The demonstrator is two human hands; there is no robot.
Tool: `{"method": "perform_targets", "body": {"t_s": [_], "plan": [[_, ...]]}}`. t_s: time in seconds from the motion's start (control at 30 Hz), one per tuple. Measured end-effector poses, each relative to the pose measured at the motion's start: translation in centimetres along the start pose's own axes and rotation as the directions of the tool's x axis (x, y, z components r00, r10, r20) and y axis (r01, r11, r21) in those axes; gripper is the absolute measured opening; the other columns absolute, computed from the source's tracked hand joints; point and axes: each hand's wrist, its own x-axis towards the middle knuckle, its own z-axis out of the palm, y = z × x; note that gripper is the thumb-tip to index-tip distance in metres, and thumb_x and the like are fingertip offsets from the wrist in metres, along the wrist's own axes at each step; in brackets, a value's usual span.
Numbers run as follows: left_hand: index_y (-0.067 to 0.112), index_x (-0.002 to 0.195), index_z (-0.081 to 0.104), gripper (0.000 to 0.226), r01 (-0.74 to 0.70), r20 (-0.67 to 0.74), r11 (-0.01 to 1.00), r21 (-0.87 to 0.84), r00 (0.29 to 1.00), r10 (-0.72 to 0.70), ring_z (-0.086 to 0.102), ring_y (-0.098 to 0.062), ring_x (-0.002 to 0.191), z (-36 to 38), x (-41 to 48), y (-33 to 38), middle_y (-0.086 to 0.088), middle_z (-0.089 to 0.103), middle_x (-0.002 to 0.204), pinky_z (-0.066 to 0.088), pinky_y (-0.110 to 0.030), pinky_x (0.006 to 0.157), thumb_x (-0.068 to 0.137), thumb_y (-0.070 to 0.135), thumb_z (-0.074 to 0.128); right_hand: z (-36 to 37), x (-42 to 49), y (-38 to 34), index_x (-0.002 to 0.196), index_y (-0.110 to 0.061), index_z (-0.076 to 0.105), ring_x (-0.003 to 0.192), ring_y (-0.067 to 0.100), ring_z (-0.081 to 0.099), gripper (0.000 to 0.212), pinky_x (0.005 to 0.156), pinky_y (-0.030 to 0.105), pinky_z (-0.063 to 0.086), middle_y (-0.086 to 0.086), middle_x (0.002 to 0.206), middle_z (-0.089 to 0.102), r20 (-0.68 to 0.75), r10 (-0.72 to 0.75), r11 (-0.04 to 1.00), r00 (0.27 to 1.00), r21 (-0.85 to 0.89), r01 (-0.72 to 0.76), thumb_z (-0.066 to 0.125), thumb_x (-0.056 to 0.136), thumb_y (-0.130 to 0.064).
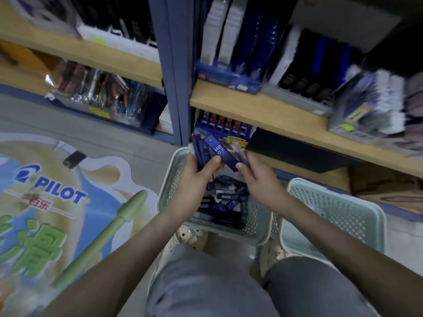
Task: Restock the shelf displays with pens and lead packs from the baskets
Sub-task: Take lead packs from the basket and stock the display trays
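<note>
while both hands hovered just above the first basket (pixel 170 179), we recorded the following. left hand (pixel 200 173): clasped a stack (pixel 199 150) of dark blue lead packs, thumb pressed on the front, fingers curled behind. hb pack (pixel 220 151): the top one, printed "hb", lay tilted across the stack, its far end pointing up and left, its near end between the two hands. right hand (pixel 259 178): pinched the near end of the hb pack, thumb on its face; we also made out a pale pack or two under its fingers, too blurred to separate. loose packs (pixel 225 203): many more, dark blue with some black, lay jumbled in the first basket, directly below the hands. second basket (pixel 338 216): pale perforated plastic like the first, stood just beside it on the right, the rims touching or nearly so; we could not tell which. display (pixel 225 125): a blue tray with a row of orange-topped slots stood on the lowest shelf level, just beyond the stack and beside the blue post (pixel 175 65). black box (pixel 295 149): sat to the right of the display, under the wooden shelf (pixel 263 108). that shelf carried upright blue, white and black packs, blurred. sticker (pixel 52 191): a floor graphic reading "pilot", with a green pen drawn on it, covered the floor to the left. knees (pixel 206 282) in grey trousers and pale shoes (pixel 190 234) filled the bottom edge.
</note>
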Motion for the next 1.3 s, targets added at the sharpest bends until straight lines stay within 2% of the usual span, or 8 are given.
{"method": "perform_targets", "body": {"t_s": [0.17, 0.33, 0.43, 0.63, 0.73, 0.87, 1.1, 1.3], "plan": [[0.021, 0.104, 0.062, 0.021, -0.133, 0.036, 0.991, 0.017, 0.991, 0.132, 0.066, -0.030, 0.097, 5.4, -2.7, 6.6, -0.011, 0.070, 0.102, 0.053, -0.049, 0.086, 0.085, 0.029, 0.068, -6.0, -3.8, -5.1, 0.102, -0.031, 0.048, 0.063, 0.000, 0.051, 0.020, 0.070, 0.034, 0.045, -0.008, 0.076, 0.053, -0.058, -0.066, 0.987, 0.996, 0.140, 0.074, 0.043, 0.100, -0.012], [0.008, 0.111, 0.062, 0.020, -0.218, 0.108, 0.976, 0.019, 0.971, 0.215, 0.067, -0.027, 0.099, 9.9, -6.1, 11.3, -0.013, 0.070, 0.106, 0.052, -0.043, 0.089, 0.092, 0.012, 0.062, -11.5, -9.4, -8.7, 0.111, -0.003, 0.050, 0.065, -0.008, 0.047, 0.023, 0.067, 0.018, 0.035, -0.013, 0.078, 0.049, -0.202, -0.081, 0.978, 0.976, 0.171, 0.116, 0.039, 0.102, -0.021], [0.015, 0.108, 0.062, 0.016, -0.312, 0.164, 0.946, 0.091, 0.941, 0.294, 0.067, -0.022, 0.096, 12.8, -8.4, 13.4, -0.007, 0.071, 0.104, 0.054, -0.034, 0.084, 0.092, 0.015, 0.063, -14.0, -12.9, -10.1, 0.109, -0.019, 0.050, 0.073, -0.012, 0.047, 0.021, 0.071, 0.012, 0.036, -0.014, 0.084, 0.049, -0.275, -0.083, 0.968, 0.958, 0.207, 0.143, 0.034, 0.102, -0.030], [0.014, 0.102, 0.058, 0.012, -0.475, 0.240, 0.851, 0.225, 0.873, 0.424, 0.062, -0.006, 0.072, 18.4, -11.6, 17.4, -0.009, 0.068, 0.093, 0.049, -0.019, 0.060, 0.092, 0.019, 0.063, -19.8, -16.8, -10.6, 0.105, -0.002, 0.052, 0.088, 0.018, 0.051, 0.029, 0.081, 0.032, 0.038, 0.014, 0.094, 0.054, -0.479, -0.115, 0.978, 0.870, 0.098, 0.183, 0.035, 0.103, -0.026], [0.023, 0.097, 0.055, 0.011, -0.545, 0.291, 0.787, 0.289, 0.833, 0.470, 0.059, 0.007, 0.072, 21.2, -12.4, 19.1, 0.007, 0.063, 0.088, 0.043, -0.009, 0.060, 0.091, 0.020, 0.064, -22.6, -17.9, -10.4, 0.109, -0.008, 0.060, 0.096, 0.020, 0.043, 0.033, 0.080, 0.031, 0.033, 0.005, 0.093, 0.049, -0.556, -0.163, 0.984, 0.815, -0.036, 0.172, 0.039, 0.100, -0.032], [0.026, 0.097, 0.057, 0.011, -0.579, 0.356, 0.758, 0.300, 0.805, 0.474, 0.062, -0.014, 0.080, 25.2, -12.8, 20.9, 0.006, 0.064, 0.086, 0.048, -0.028, 0.064, 0.090, 0.023, 0.065, -25.2, -19.4, -10.6, 0.104, -0.013, 0.062, 0.092, 0.020, 0.048, 0.014, 0.083, 0.033, 0.038, 0.004, 0.092, 0.050, -0.639, -0.097, 0.982, 0.763, 0.063, 0.178, 0.052, 0.096, -0.019], [0.015, 0.106, 0.061, 0.021, -0.561, 0.360, 0.794, 0.234, 0.808, 0.465, 0.067, -0.020, 0.094, 30.1, -12.6, 21.5, -0.004, 0.071, 0.100, 0.055, -0.042, 0.085, 0.088, 0.026, 0.066, -28.8, -20.6, -9.0, 0.096, -0.016, 0.053, 0.079, 0.021, 0.064, 0.013, 0.063, 0.023, 0.051, 0.011, 0.091, 0.066, -0.768, 0.041, 0.884, 0.640, 0.325, 0.334, 0.063, 0.090, -0.021], [0.012, 0.108, 0.059, 0.026, -0.559, 0.404, 0.805, 0.200, 0.796, 0.452, 0.069, -0.024, 0.092, 33.5, -11.3, 21.3, -0.009, 0.071, 0.099, 0.055, -0.049, 0.088, 0.088, 0.029, 0.066, -33.5, -20.7, -5.3, 0.096, -0.016, 0.056, 0.080, 0.019, 0.069, 0.004, 0.071, 0.026, 0.057, 0.010, 0.095, 0.066, -0.831, 0.203, 0.796, 0.517, 0.448, 0.407, 0.058, 0.094, -0.017]]}}
